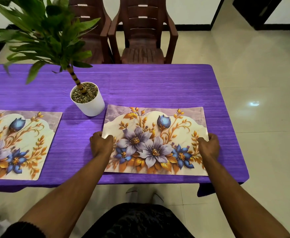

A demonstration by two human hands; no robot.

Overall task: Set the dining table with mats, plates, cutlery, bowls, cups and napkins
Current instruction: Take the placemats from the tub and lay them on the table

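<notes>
A floral place mat [155, 133] with purple and blue flowers lies flat near the table's front right. My left hand [101, 143] grips its left edge, fingers curled over the rim. My right hand [208, 145] grips the right edge the same way. A second, matching mat [20, 143] lies flat at the front left, partly cut off by the frame. Both mats rest on the purple tablecloth [140, 90].
A white pot [91, 103] with pebbles and a tall leafy plant stands between the mats, just behind them. Two brown plastic chairs [142, 36] stand at the far side. The table's right edge runs beside the right mat; tiled floor lies beyond it.
</notes>
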